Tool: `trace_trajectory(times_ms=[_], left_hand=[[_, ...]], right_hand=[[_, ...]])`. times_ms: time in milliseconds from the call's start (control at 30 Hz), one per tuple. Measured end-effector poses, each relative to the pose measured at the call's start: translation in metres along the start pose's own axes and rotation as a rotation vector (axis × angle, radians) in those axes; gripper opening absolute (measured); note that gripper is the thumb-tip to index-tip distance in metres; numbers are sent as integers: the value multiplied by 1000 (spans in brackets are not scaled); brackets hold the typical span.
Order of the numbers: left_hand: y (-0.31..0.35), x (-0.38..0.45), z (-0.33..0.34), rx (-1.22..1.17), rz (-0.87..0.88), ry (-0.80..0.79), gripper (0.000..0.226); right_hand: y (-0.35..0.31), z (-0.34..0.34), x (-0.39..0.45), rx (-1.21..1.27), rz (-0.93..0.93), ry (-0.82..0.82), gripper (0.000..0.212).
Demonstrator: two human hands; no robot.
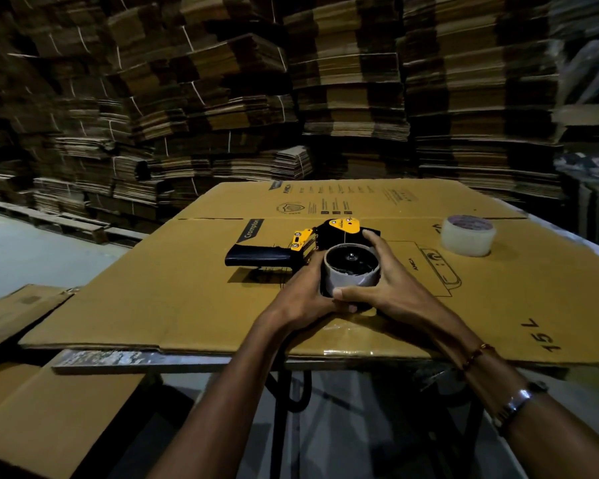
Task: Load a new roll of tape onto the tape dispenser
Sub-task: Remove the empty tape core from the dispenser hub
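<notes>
A black and yellow tape dispenser (298, 248) is laid on its side on a flattened cardboard sheet (187, 305) spread over the table (135, 361), its handle pointed to nine o'clock. The spent cardboard core (351, 271) (apparently bare of tape) is seated on the dispenser's hub. It is clasped at eight o'clock by the left hand (303, 295) and at four o'clock by the right hand (391, 288), fingers curled round it. A new clear tape roll (467, 235) is set flat at two o'clock, well apart.
</notes>
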State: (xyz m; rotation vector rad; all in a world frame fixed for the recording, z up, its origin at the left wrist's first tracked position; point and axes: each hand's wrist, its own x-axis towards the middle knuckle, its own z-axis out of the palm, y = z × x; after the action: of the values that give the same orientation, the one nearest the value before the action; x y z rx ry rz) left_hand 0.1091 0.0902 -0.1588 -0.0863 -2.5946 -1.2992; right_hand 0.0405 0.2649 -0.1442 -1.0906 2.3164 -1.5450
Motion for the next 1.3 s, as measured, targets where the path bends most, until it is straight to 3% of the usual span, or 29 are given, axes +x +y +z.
trace_trajectory(times_ms=[133, 533, 867, 1100, 1300], left_hand=[[2, 0, -1, 26, -16, -8, 108], [-2, 3, -4, -4, -8, -21, 105], [-2, 2, -5, -41, -4, -24, 106], [-3, 3, -4, -48, 3, -20, 103], [-2, 2, -4, -57, 2, -13, 105]], right_hand=[[-4, 5, -1, -49, -37, 80, 103], [-11, 0, -3, 48, -78, 39, 83], [-11, 1, -2, -5, -101, 16, 83], [-10, 3, 2, -31, -111, 114, 86], [-12, 2, -1, 87, -93, 20, 86]])
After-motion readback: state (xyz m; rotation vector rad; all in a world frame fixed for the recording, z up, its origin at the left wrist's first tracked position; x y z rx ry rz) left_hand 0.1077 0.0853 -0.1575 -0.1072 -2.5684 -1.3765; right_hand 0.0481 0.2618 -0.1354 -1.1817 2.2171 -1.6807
